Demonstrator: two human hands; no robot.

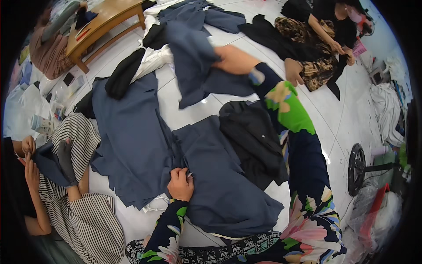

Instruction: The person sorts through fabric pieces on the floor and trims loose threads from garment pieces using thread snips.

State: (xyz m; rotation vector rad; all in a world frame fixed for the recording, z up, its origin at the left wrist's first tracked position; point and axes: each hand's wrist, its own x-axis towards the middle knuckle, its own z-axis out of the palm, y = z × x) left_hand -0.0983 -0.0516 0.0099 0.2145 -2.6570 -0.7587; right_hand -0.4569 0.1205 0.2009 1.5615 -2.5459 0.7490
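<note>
My right hand (237,60) is stretched far forward, its fingers closed on a blue-grey cloth piece (191,61) that hangs above the floor and is blurred by motion. Close to me, my left hand (180,186) rests with curled fingers where two heaps of cloth meet. A small shiny bit shows beside its fingers, too small to name. Left of that hand lies a stack of blue-grey cloth pieces (129,136). To its right, more blue-grey cloth (220,189) spreads toward my lap. A black garment (255,138) lies beyond, under my right forearm.
A person in striped trousers (92,220) sits close at left, handling grey cloth. Another person (327,39) sits at far right with black cloth. A wooden table (105,22) stands far left. More blue-grey cloth (198,15) lies ahead. A black wheel-shaped base (357,169) stands at right.
</note>
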